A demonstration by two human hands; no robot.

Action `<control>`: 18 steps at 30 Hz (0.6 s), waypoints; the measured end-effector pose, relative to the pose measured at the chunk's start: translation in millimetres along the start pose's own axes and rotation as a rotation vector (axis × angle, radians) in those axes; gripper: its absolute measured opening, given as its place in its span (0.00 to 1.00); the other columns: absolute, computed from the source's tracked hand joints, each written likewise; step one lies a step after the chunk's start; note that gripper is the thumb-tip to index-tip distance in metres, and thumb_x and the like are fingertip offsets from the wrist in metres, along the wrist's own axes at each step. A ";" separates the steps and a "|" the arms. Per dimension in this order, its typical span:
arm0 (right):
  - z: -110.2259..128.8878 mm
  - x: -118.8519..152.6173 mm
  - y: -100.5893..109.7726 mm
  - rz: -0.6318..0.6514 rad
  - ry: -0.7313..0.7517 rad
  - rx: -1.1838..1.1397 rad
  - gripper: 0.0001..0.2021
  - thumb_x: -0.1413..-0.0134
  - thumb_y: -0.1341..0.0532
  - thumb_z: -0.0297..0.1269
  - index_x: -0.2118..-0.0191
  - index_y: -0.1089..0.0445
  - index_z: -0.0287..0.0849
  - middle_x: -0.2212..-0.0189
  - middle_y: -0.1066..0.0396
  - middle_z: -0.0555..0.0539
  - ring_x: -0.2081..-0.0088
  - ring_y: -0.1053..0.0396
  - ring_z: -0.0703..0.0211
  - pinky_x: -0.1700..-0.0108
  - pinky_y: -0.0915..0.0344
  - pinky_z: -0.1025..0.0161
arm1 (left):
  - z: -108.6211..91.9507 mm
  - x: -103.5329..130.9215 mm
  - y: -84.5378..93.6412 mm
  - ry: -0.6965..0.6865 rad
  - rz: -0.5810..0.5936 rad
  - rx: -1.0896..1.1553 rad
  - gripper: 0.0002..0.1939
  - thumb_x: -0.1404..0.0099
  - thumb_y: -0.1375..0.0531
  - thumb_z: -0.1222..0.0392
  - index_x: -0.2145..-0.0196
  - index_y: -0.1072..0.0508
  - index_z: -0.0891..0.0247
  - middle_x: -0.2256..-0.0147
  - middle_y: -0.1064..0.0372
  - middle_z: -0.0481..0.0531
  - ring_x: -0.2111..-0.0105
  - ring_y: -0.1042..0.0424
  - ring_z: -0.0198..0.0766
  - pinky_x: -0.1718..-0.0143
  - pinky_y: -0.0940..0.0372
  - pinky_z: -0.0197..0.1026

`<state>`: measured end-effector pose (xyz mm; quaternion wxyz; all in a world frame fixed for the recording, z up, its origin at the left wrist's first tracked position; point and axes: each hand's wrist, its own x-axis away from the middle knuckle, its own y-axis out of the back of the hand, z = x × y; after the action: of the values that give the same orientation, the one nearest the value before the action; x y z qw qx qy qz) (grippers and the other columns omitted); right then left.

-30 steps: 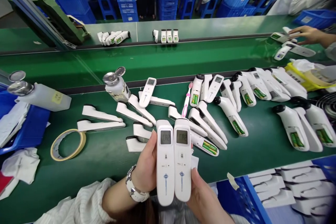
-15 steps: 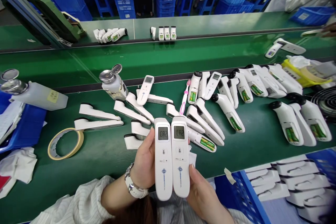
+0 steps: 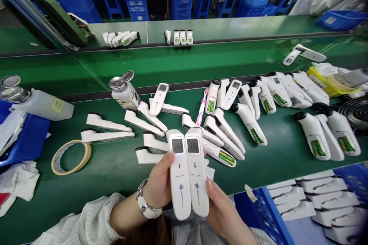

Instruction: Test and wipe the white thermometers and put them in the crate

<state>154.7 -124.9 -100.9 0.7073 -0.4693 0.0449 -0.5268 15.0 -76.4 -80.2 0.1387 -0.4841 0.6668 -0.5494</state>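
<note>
Two white infrared thermometers stand side by side in my hands, their lit screens both facing me. My left hand (image 3: 159, 183) is wrapped round the left infrared thermometer (image 3: 180, 180), thumb along its edge. Around the right infrared thermometer (image 3: 198, 178) my right hand (image 3: 224, 206) is closed, fingers mostly hidden behind it. Just beyond them, more white thermometers lie on the green bench, such as an open-backed thermometer with green batteries (image 3: 220, 154). Near that group lies a pink and white toothbrush (image 3: 202, 107).
A roll of tape (image 3: 71, 157) and a pump bottle (image 3: 125, 92) stand on the left, with a second bottle (image 3: 51, 104) tilted in a blue bin. At lower right, a blue crate (image 3: 270, 214) holds several thermometers. A green conveyor (image 3: 161, 67) runs behind, carrying two thermometers at right.
The two thermometers have tilted slightly, their tops shifting a little left. On the conveyor, the thermometers at right have moved left. A co-worker's hand at the right edge has left view.
</note>
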 end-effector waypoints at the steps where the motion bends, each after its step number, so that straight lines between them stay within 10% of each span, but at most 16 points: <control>1: -0.8 0.1 2.0 0.004 0.009 0.006 0.18 0.45 0.41 0.49 0.51 0.30 0.49 0.55 0.26 0.46 0.49 0.33 0.50 0.46 0.41 0.53 | 0.8 0.4 0.9 -0.023 -0.042 -0.067 0.19 0.43 0.39 0.54 0.56 0.27 0.68 0.60 0.26 0.58 0.60 0.28 0.48 0.57 0.36 0.47; 5: -1.5 -0.5 7.6 -0.003 0.077 0.157 0.18 0.46 0.39 0.45 0.49 0.33 0.51 0.51 0.30 0.48 0.49 0.36 0.54 0.48 0.41 0.59 | 4.0 0.7 2.4 -0.078 -0.243 -0.244 0.12 0.48 0.34 0.64 0.64 0.26 0.65 0.66 0.25 0.53 0.64 0.27 0.44 0.60 0.35 0.45; 12: 2.4 -2.5 -4.2 -0.063 0.196 0.566 0.16 0.44 0.39 0.42 0.51 0.39 0.52 0.60 0.32 0.51 0.59 0.35 0.59 0.57 0.39 0.64 | 11.2 1.2 3.5 -0.151 -0.227 -0.303 0.28 0.40 0.48 0.40 0.52 0.33 0.65 0.57 0.27 0.61 0.57 0.29 0.49 0.58 0.33 0.49; 18: 1.0 -0.1 -1.5 -0.039 0.198 0.477 0.18 0.42 0.42 0.44 0.46 0.42 0.58 0.57 0.31 0.51 0.58 0.32 0.56 0.57 0.35 0.61 | 7.3 3.0 -2.8 -0.164 -0.176 -0.212 0.12 0.39 0.42 0.55 0.57 0.31 0.56 0.62 0.28 0.48 0.60 0.30 0.40 0.57 0.36 0.42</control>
<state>154.1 -124.2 -99.3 0.7799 -0.2359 -0.0205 -0.5794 20.1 -82.9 -79.3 0.0922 -0.5957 0.6624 -0.4447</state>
